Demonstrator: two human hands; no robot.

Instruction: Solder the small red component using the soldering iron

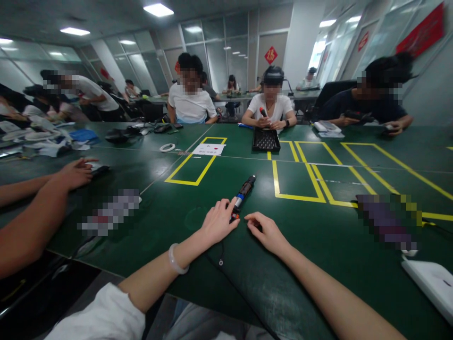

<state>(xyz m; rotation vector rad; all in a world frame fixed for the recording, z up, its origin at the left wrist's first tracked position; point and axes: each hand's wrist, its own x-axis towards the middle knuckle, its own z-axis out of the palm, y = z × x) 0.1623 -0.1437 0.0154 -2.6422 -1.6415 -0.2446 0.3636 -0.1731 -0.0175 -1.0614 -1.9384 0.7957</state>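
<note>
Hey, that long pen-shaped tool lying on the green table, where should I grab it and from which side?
Probably around the middle of the tool, near its blue band, coming from the right with the right hand. It lies flat, slanting away, and the left hand rests on its near red end, so the bare shaft is open there.
</note>
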